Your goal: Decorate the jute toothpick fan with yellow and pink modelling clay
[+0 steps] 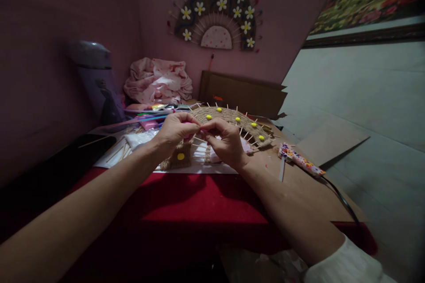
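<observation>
My left hand (177, 130) and my right hand (226, 141) meet fingertip to fingertip above the woven craft. Both are closed in a pinch. A bit of pink material (190, 131) shows by the left fingers; its kind is mostly hidden. Beneath and behind the hands lies a half-round fan of twine (229, 117) woven over thin sticks, with yellow oval pieces (237, 119) dotted along it. One yellow piece (180, 156) sits at its near left end. The hands cover part of the fan's middle.
A flower-patterned glue gun (300, 159) with a black cord lies at right on brown cardboard (308, 194). Pink cloth (159, 82), a purple container (96, 82) and loose sticks (121, 150) stand or lie at left. A finished-looking flowered fan (212, 13) hangs on the wall. Red cloth (199, 199) covers the table's front.
</observation>
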{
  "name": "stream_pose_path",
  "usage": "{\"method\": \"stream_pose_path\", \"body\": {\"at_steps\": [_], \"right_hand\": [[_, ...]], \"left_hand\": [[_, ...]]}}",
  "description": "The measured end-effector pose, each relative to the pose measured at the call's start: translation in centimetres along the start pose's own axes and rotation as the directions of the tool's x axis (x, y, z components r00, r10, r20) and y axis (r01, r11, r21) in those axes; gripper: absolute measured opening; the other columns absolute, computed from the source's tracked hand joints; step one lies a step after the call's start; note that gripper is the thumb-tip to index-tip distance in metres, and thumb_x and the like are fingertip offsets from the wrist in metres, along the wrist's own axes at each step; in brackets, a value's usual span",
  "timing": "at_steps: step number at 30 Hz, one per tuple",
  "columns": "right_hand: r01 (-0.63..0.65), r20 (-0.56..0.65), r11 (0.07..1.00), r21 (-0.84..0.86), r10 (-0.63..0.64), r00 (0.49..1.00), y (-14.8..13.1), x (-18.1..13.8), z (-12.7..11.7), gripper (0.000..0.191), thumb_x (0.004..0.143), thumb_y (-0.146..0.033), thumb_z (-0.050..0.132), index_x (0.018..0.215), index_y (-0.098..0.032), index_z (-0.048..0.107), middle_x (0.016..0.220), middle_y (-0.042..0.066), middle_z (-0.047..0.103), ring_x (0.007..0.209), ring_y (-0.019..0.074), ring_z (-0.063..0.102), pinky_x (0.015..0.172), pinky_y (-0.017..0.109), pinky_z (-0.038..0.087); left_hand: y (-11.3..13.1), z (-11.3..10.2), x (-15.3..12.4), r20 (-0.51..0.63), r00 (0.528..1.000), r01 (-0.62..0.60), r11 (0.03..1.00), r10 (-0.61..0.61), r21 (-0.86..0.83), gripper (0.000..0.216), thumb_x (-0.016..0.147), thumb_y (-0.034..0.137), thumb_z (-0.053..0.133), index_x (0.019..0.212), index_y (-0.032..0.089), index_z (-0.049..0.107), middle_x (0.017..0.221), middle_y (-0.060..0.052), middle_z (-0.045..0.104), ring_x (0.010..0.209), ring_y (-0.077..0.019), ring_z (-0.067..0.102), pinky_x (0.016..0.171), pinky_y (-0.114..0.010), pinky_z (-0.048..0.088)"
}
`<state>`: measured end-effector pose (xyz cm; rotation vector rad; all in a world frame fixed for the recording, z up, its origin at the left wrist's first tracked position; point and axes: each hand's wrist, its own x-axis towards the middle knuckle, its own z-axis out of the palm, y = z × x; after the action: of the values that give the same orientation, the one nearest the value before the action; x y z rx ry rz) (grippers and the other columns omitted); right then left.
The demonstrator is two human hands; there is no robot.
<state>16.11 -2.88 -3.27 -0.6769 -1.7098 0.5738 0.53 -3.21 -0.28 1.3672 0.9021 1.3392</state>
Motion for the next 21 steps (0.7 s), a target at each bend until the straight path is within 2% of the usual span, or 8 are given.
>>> {"method": "stream_pose_path", "body": {"at_steps": [1,4,7,9,12,15,18,21], "right_hand": [[-0.049,-0.003,0.996,0.078,0.049,0.999,-0.2,0.1,0.0,0.009,0.075,-0.026,0.075,0.075,-0.021,0.067,0.069,-0.001,0.065,0.060,0.0116,0.058,0.056,0.027,0.049],[-0.207,0.098,0.918,0.338,0.185,0.978,-0.6,0.3,-0.1,0.018,0.070,-0.032,0.079,0.073,-0.020,0.066,0.057,-0.005,0.061,0.047,0.0099,0.054,0.047,0.025,0.045],[-0.249,0.086,0.831,0.498,0.238,0.967,-0.9,0.6,-0.4,0.021,0.066,-0.031,0.082,0.072,-0.020,0.065,0.059,-0.005,0.063,0.048,0.0084,0.052,0.045,0.024,0.043],[-0.272,0.077,0.795,0.542,0.276,0.958,-0.9,0.8,-0.6,0.025,0.065,-0.034,0.083,0.073,-0.019,0.065,0.061,-0.004,0.064,0.049,0.0078,0.051,0.044,0.023,0.043],[-0.316,0.075,0.771,0.553,0.331,0.941,-0.8,1.0,-0.6,0.034,0.061,-0.043,0.085,0.075,-0.019,0.065,0.063,-0.003,0.066,0.046,0.0065,0.050,0.043,0.022,0.042],[-0.346,0.083,0.743,0.573,0.368,0.926,-0.5,1.1,-0.5,0.039,0.062,-0.050,0.084,0.073,-0.019,0.065,0.063,-0.003,0.066,0.045,0.0056,0.049,0.041,0.020,0.041],[-0.369,0.094,0.715,0.594,0.393,0.915,-0.4,1.2,-0.6,0.036,0.065,-0.049,0.082,0.072,-0.019,0.064,0.068,-0.001,0.069,0.052,0.0078,0.057,0.044,0.019,0.044],[-0.381,0.083,0.699,0.605,0.421,0.903,-0.3,1.2,-0.7,0.031,0.061,-0.038,0.084,0.070,-0.018,0.063,0.076,0.002,0.073,0.064,0.0115,0.065,0.048,0.020,0.048]], "left_hand": [[0.0,0.0,0.0,-0.015,1.000,-0.017,1.000,0.017,-0.004,0.013,0.049,0.016,0.074,0.054,0.013,0.062,0.044,0.003,0.052,0.041,-0.0056,0.041,0.041,-0.020,0.028],[0.0,-0.1,0.2,-0.093,0.994,-0.066,0.997,0.062,-0.033,0.009,0.052,0.014,0.070,0.057,0.013,0.062,0.046,0.002,0.055,0.041,-0.0058,0.042,0.041,-0.020,0.028],[0.1,-0.7,0.5,-0.179,0.981,-0.085,0.993,0.070,-0.076,0.010,0.056,0.013,0.066,0.066,0.013,0.067,0.053,0.000,0.061,0.045,-0.0069,0.046,0.043,-0.019,0.031],[0.2,-0.9,0.7,-0.167,0.984,-0.078,0.990,0.058,-0.116,0.011,0.059,0.014,0.065,0.070,0.012,0.068,0.056,0.000,0.061,0.048,-0.0076,0.048,0.044,-0.019,0.032],[0.0,-1.0,0.6,-0.045,0.997,-0.062,0.987,0.056,-0.150,0.012,0.067,0.023,0.070,0.071,0.012,0.068,0.059,-0.001,0.061,0.048,-0.0072,0.048,0.044,-0.020,0.033],[-0.3,-0.7,0.4,0.050,0.997,-0.058,0.990,0.065,-0.131,0.023,0.070,0.032,0.075,0.065,0.013,0.064,0.057,-0.001,0.060,0.047,-0.0062,0.047,0.044,-0.019,0.032],[-0.3,-0.6,0.2,0.052,0.997,-0.046,0.992,0.052,-0.113,0.019,0.066,0.027,0.078,0.066,0.013,0.064,0.059,-0.002,0.064,0.048,-0.0068,0.049,0.045,-0.020,0.032],[-0.1,-0.5,0.1,0.035,0.999,-0.020,0.994,0.024,-0.107,0.016,0.062,0.017,0.075,0.076,0.012,0.070,0.063,-0.004,0.067,0.048,-0.0074,0.050,0.045,-0.020,0.032]]}}
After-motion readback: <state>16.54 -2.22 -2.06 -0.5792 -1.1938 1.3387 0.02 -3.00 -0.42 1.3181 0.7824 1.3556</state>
